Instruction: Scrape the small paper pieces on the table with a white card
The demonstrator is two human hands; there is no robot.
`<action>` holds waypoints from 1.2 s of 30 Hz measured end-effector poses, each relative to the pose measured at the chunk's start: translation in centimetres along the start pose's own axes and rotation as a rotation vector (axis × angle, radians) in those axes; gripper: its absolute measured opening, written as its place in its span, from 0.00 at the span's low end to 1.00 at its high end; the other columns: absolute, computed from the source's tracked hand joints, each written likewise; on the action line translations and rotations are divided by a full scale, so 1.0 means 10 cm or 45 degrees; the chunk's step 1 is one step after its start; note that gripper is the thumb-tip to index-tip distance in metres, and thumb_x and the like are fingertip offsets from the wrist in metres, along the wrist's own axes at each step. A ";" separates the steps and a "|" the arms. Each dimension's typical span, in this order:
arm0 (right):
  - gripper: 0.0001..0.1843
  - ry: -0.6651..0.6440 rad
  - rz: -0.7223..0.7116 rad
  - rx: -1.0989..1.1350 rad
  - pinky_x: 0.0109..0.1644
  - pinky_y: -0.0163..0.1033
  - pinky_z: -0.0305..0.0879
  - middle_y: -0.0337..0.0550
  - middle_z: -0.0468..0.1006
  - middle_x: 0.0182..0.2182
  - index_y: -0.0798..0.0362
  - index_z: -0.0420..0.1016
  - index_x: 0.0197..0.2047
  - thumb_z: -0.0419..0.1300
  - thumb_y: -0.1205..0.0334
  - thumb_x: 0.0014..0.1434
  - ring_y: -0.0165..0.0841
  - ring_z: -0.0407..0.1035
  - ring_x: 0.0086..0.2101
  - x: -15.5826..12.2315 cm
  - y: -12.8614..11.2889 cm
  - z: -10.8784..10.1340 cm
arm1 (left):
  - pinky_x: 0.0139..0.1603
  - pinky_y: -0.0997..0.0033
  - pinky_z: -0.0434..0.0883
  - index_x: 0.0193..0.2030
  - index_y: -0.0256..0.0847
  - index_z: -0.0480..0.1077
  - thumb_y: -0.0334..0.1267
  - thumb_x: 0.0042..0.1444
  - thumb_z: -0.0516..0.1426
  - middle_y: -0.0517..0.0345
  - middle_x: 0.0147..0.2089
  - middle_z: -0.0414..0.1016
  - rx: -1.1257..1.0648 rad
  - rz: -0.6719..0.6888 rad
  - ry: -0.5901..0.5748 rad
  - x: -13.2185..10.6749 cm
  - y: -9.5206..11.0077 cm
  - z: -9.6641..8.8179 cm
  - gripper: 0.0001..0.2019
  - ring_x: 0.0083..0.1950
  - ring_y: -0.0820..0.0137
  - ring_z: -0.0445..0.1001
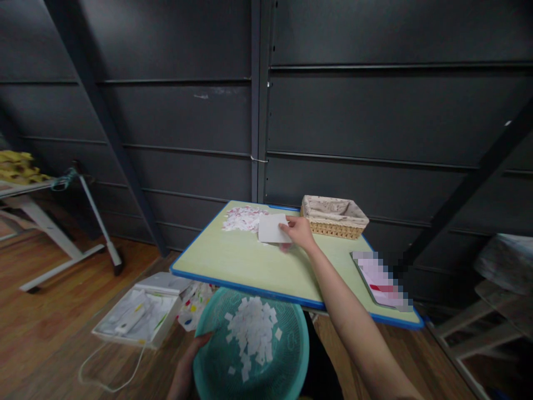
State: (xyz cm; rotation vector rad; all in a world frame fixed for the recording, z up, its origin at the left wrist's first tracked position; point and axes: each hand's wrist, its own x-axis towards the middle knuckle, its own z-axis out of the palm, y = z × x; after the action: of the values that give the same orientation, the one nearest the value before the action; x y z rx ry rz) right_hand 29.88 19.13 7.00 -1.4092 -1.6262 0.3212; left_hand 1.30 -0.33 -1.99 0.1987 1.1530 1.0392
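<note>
My right hand pinches flat white card, left hand grips part-filled teal plastic basket; at twelve o'clock, white paper heap seems unfinished.

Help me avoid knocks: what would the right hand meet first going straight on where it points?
Pointing leftward, the right hand, holding a flat white card, would probably meet the loose heap of white-and-pink scraps first, card edge leading; height is unclear.
</note>
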 end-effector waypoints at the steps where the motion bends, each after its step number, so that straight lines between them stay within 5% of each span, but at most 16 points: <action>1: 0.19 -0.022 0.004 0.067 0.28 0.33 0.60 0.45 0.81 0.27 0.59 0.81 0.42 0.59 0.59 0.50 0.33 0.70 0.25 0.01 0.01 -0.01 | 0.34 0.57 0.78 0.55 0.32 0.68 0.32 0.46 0.63 0.56 0.22 0.82 0.001 -0.006 -0.005 0.00 0.00 0.00 0.27 0.33 0.54 0.82; 5: 0.21 0.000 0.075 0.266 0.28 0.33 0.62 0.47 0.82 0.32 0.61 0.81 0.41 0.60 0.58 0.46 0.34 0.71 0.27 0.04 0.08 -0.08 | 0.32 0.60 0.78 0.52 0.32 0.69 0.33 0.47 0.63 0.57 0.22 0.81 0.001 -0.005 0.001 -0.02 0.02 0.00 0.23 0.28 0.57 0.81; 12: 0.18 0.094 0.135 0.021 0.27 0.33 0.58 0.45 0.80 0.25 0.61 0.82 0.37 0.60 0.62 0.44 0.34 0.69 0.24 0.07 0.13 -0.19 | 0.20 0.68 0.73 0.43 0.32 0.72 0.30 0.46 0.62 0.60 0.16 0.77 -0.008 0.024 0.058 -0.06 0.04 0.06 0.15 0.18 0.64 0.76; 23: 0.18 0.005 0.159 0.137 0.27 0.33 0.63 0.46 0.82 0.30 0.59 0.82 0.40 0.60 0.61 0.46 0.35 0.73 0.28 0.05 0.12 -0.08 | 0.25 0.64 0.76 0.60 0.27 0.62 0.31 0.46 0.62 0.57 0.22 0.81 0.003 0.028 0.040 -0.04 0.04 0.06 0.33 0.24 0.59 0.80; 29: 0.20 -0.102 0.193 0.279 0.25 0.33 0.62 0.46 0.81 0.29 0.60 0.82 0.40 0.62 0.60 0.44 0.35 0.72 0.27 0.03 0.10 -0.09 | 0.30 0.57 0.78 0.65 0.27 0.57 0.31 0.45 0.63 0.56 0.21 0.81 0.008 -0.011 0.033 -0.07 0.05 0.07 0.38 0.24 0.56 0.80; 36: 0.20 -0.016 0.205 0.275 0.28 0.35 0.65 0.48 0.82 0.31 0.60 0.82 0.39 0.62 0.61 0.43 0.36 0.73 0.28 0.06 0.14 -0.03 | 0.31 0.58 0.78 0.66 0.30 0.55 0.32 0.47 0.62 0.57 0.24 0.83 0.022 0.022 0.001 -0.10 0.05 0.08 0.39 0.25 0.57 0.80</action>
State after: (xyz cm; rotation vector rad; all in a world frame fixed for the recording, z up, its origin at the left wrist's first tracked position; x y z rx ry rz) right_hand 31.10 19.98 6.41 -1.3756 -1.4440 0.5826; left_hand 1.62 -0.54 -0.69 0.2219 1.1633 1.0449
